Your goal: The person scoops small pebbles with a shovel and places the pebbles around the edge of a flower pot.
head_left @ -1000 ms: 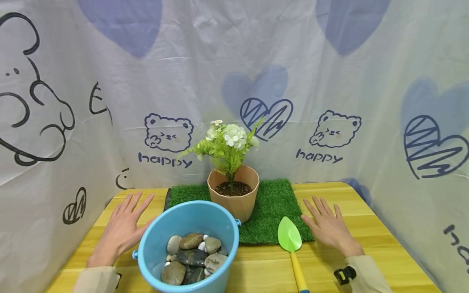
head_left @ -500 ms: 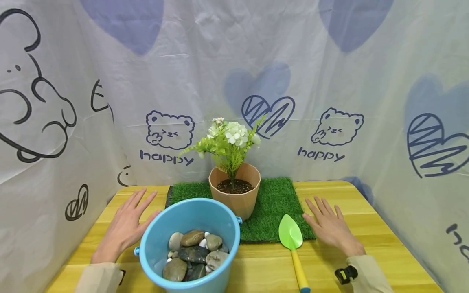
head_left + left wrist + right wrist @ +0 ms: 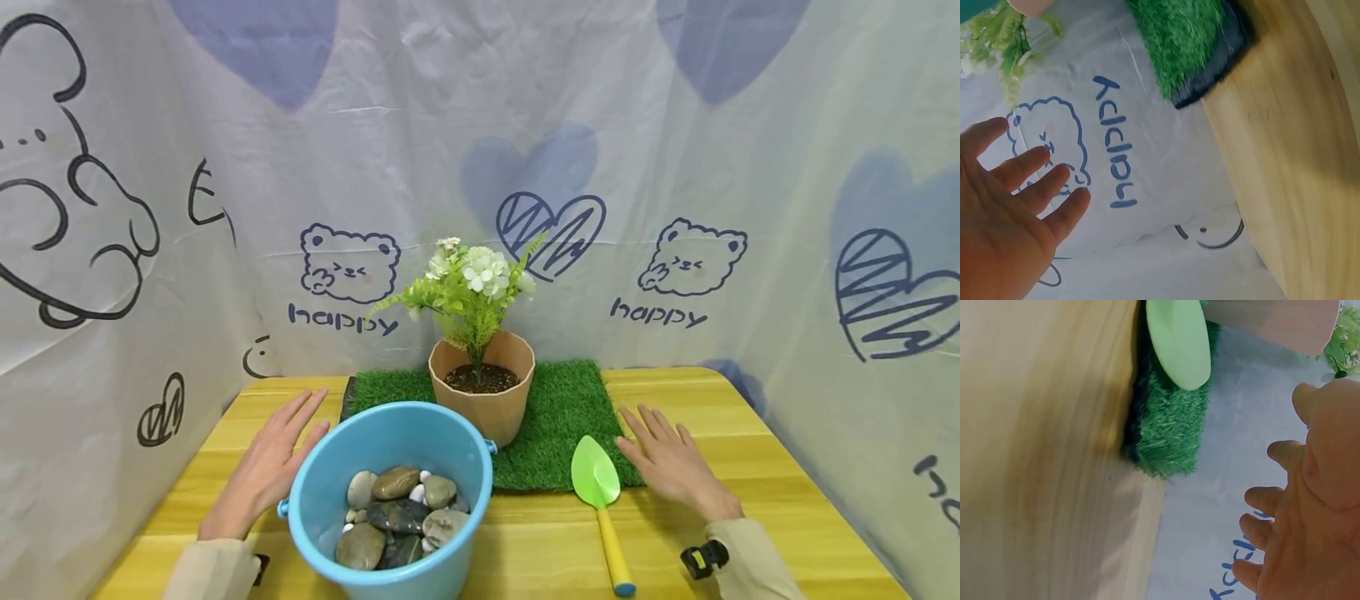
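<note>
Toward the near edge of the wood-grained surface (image 3: 540, 554), a blue bucket (image 3: 405, 437) of stones (image 3: 397, 517) is set left of centre, and a trowel (image 3: 609, 533) is laid to the right, its blade overlapping the turf mat (image 3: 558, 442). Toward the side edges, the left hand (image 3: 266, 469) and right hand (image 3: 675, 467) are held with fingers spread. By the far edge, a potted plant (image 3: 483, 412) is stood on the mat; beyond, white sheets (image 3: 420, 167) are hung, printed with hearts (image 3: 528, 171) and bears (image 3: 350, 262).

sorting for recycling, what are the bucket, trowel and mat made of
Bucket: likely plastic, smooth with a soft sheen and even blue colour.
Trowel: shiny, evenly coloured, so painted metal or plastic; can't tell.
Mat: probably synthetic turf, matte, with dense, uniformly green tufts.
</note>
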`<control>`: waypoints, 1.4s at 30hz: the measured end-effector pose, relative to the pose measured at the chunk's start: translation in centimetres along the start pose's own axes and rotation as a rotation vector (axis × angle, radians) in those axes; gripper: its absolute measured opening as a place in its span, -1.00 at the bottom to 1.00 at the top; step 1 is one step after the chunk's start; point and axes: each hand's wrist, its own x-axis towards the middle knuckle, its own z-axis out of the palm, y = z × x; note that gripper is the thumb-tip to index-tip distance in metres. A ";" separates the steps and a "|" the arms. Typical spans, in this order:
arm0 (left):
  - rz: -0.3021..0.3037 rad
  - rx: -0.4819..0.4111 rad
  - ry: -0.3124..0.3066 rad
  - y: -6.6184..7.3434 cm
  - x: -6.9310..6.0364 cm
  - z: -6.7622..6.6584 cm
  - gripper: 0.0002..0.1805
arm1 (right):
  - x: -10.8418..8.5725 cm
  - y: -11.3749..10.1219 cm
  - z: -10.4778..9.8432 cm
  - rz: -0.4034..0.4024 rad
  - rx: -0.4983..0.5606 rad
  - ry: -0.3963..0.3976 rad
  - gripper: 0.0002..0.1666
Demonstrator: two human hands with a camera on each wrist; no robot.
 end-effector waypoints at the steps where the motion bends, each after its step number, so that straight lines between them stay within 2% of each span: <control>1: -0.011 -0.024 -0.011 0.1 0.0 0.0 -0.35 | 0.1 -0.1 0.0 -0.003 0.004 0.000 -0.21; 6: -0.009 -0.189 -0.061 0.4 0.0 0.1 -0.39 | 0.4 -0.5 -0.3 -0.016 0.020 -0.007 -0.20; 11: 0.038 -0.348 -0.107 0.8 0.1 0.2 -0.43 | 0.5 -0.6 -0.6 -0.014 0.015 -0.009 -0.21; 16: 0.069 -0.414 -0.104 1.2 -0.1 0.0 -0.44 | 0.4 -0.8 -0.8 -0.011 0.029 -0.008 -0.22; 20: 0.098 -0.422 -0.093 1.6 -0.6 -0.7 -0.46 | 0.4 -1.1 -0.8 -0.016 0.034 -0.011 -0.22; 25: 0.092 -0.437 -0.110 1.8 -1.3 -1.2 -0.49 | 0.4 -0.9 -0.8 -0.014 0.026 -0.012 -0.22; 27: 0.081 -0.476 -0.129 1.8 -1.5 -1.3 -0.51 | 0.3 -0.7 -0.9 -0.014 0.024 -0.012 -0.21; 30: 0.102 -0.539 -0.147 1.9 -1.8 -1.3 -0.51 | 0.2 -0.6 -0.9 -0.012 0.026 -0.006 -0.20; 33: 0.107 -0.663 -0.219 2.2 -2.0 -1.2 -0.46 | 0.1 -0.7 -0.6 -0.017 0.036 -0.007 -0.21; 38: 0.046 -0.875 -0.388 2.9 -2.1 -0.8 -0.33 | -0.2 -0.9 -0.3 -0.020 0.043 -0.008 -0.23; 42: 0.040 -0.954 -0.420 3.4 -2.3 -0.4 -0.31 | -0.5 -1.0 -0.3 -0.014 0.042 -0.011 -0.23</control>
